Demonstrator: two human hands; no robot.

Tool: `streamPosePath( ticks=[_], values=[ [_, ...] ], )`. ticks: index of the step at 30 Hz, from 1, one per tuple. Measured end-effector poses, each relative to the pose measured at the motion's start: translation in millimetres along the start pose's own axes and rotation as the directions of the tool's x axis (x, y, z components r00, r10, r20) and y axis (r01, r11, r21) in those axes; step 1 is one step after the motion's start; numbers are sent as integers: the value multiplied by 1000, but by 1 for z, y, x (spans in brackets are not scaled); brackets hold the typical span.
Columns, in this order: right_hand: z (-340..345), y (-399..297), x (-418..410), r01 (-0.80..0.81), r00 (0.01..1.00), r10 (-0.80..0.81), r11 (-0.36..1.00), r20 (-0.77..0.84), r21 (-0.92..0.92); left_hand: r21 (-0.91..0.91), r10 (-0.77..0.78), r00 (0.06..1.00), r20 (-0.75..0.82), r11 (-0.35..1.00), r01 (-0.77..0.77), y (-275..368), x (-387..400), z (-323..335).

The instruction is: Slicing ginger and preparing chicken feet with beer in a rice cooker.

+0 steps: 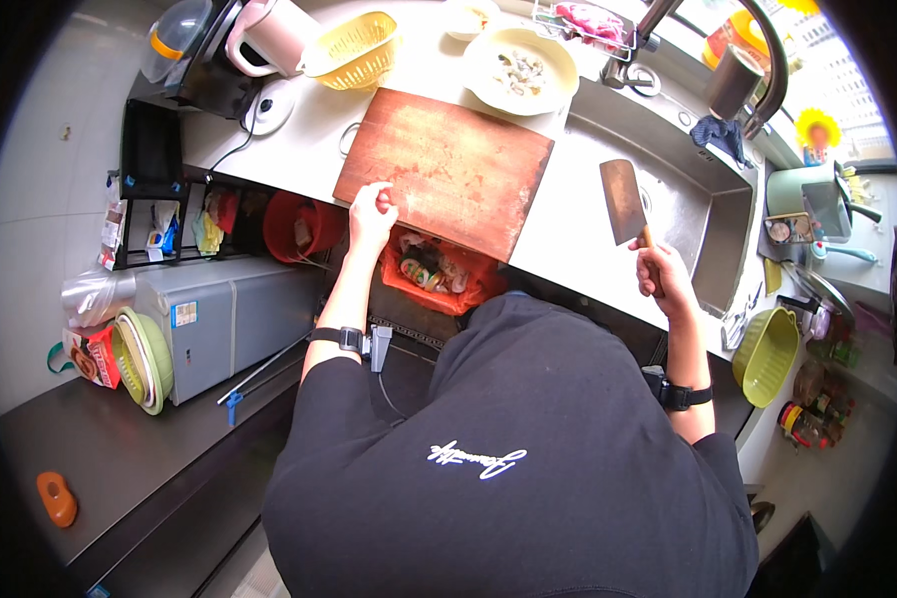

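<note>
My right hand (665, 278) grips the wooden handle (645, 238) of a Chinese cleaver. Its broad blade (623, 200) points away from me, held over the front of the steel sink (669, 217). On the left, my left hand (372, 215) is at the near left edge of a wooden cutting board (448, 168), its fingers curled and nothing visible in them. I cannot tell whether it presses on the board. The board's top looks wet and bears small scraps. Behind it stands a cream bowl (486, 90) with pieces of pale, greyish food in it.
A yellow colander (355, 56), a pink kettle (269, 34) and a white lid (273, 105) stand at the back left. The faucet (774, 67) arches over the sink's far side. Below the board's front edge hangs a red-lined rubbish bin (418, 288). A green basket (766, 359) is at right.
</note>
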State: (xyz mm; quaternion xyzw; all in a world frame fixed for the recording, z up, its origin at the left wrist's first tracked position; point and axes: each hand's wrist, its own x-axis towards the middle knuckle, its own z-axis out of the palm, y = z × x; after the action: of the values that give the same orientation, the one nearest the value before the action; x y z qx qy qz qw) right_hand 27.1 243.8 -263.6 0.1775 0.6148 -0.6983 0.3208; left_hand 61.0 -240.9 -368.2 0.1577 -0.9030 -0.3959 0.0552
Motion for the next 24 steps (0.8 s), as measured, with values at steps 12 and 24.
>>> streamPosePath(
  ticks=[12,24],
  values=[
    [9,2,0,-4,1000,6,997,21,-76,261,245,967,-73,940,-219,16,-53,-9],
    [29,7,14,-41,999,47,973,18,-228,442,446,895,-11,805,-396,28,49,66]
  ],
)
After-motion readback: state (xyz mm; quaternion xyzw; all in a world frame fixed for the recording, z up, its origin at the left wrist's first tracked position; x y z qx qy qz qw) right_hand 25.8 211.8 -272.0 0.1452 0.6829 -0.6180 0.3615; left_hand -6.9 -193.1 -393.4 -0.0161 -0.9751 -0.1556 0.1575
